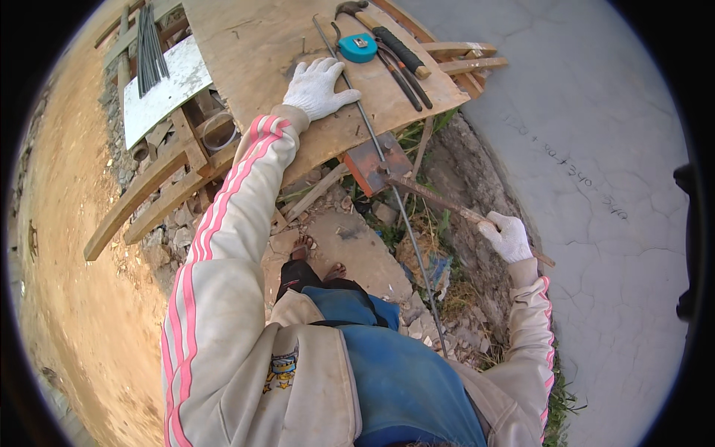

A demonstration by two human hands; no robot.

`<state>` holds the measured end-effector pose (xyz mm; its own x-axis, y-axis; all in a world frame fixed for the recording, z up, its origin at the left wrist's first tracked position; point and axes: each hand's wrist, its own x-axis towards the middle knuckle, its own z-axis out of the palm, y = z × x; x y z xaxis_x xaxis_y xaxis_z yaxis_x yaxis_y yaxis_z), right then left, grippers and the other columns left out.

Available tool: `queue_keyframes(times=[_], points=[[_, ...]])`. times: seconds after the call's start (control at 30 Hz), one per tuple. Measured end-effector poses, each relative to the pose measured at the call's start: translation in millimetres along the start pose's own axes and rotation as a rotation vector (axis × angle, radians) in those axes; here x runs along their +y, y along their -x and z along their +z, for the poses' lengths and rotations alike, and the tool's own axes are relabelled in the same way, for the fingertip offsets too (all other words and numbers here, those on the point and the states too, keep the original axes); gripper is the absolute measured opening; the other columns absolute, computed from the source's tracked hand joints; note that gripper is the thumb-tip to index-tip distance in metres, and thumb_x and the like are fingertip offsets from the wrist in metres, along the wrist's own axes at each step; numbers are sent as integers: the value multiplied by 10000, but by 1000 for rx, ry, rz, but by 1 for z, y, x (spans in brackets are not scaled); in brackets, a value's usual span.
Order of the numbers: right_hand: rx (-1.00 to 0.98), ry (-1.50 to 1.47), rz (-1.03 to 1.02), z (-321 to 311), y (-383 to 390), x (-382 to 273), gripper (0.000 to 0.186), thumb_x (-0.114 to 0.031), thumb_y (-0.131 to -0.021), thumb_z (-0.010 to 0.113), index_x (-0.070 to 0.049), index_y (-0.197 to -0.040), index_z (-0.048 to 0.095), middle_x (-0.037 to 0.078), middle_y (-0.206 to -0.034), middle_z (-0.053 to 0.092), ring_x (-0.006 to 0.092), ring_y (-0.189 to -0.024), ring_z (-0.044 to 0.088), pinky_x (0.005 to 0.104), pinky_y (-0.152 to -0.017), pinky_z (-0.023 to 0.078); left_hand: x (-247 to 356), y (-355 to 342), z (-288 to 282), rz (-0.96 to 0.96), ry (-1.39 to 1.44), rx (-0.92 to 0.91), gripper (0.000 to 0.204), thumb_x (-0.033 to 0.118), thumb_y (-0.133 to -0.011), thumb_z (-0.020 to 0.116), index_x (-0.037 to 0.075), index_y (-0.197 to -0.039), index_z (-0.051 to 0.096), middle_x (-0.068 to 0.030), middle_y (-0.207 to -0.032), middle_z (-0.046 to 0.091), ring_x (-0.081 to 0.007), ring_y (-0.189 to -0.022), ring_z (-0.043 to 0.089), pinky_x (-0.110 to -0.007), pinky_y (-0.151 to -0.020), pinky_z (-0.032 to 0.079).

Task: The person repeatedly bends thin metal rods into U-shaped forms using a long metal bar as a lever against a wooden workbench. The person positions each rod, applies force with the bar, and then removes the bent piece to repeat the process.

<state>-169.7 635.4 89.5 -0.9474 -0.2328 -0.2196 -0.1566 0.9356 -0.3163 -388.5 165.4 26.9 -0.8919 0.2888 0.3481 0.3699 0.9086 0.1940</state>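
Note:
My left hand (316, 91), in a white knitted glove, lies with fingers spread on the plywood board (246, 45), against a long thin steel rod (418, 253) with the thumb across it. The rod runs over a red-and-rusty metal fixture (363, 171) at the board's front edge and down toward my body. My right hand (505, 237), also gloved, is closed around a rusty flat bar (439, 195) that reaches to the fixture. Near my left hand lie a teal tape measure (357, 47), a hammer (398, 48) and a black-handled plier-like tool (410, 86).
A bundle of rods (149, 52) rests by a white panel (167, 89) at upper left, above curved wooden beams (134, 194). Broken concrete, rubble (342, 246) and weeds surround my feet. A grey cracked concrete surface (596, 112) is at right, dirt ground (89, 320) at left.

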Motion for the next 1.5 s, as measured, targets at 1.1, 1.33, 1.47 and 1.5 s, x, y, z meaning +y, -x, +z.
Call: queue_keyframes(times=[1.1,1.33,1.47,1.5], points=[[106,98,19,18,-6,0,520,-590,-948,680,-72,-969,725,231,-833,689,469,-852,677,516,-720,514,244,268,-21,-385,1547,-751,559,462,-1068,647,-27,-1339,646,-122,-1224,716,-195,-1150,672,-329,-1010,534],[151,141,74,26,2,-6,561,-639,-955,635,-85,-974,727,225,-845,696,473,-865,677,530,-740,512,328,344,-4,-718,2535,-1239,331,380,-1134,558,61,-1120,644,-83,-1033,681,-228,-1055,661,-383,-988,543],[195,160,156,28,18,-21,548,-640,-954,632,-106,-983,746,226,-866,706,464,-885,680,533,-763,514,319,358,-13,-739,2629,-1148,345,366,-1156,503,84,-969,569,-73,-893,592,-237,-870,613,-418,-885,552],[187,195,187,30,25,-27,549,-643,-958,624,-112,-1004,757,225,-871,710,465,-890,678,527,-769,516,314,362,-19,-742,2363,-1019,358,376,-1158,496,90,-949,550,-59,-842,550,-220,-772,562,-426,-800,545]])
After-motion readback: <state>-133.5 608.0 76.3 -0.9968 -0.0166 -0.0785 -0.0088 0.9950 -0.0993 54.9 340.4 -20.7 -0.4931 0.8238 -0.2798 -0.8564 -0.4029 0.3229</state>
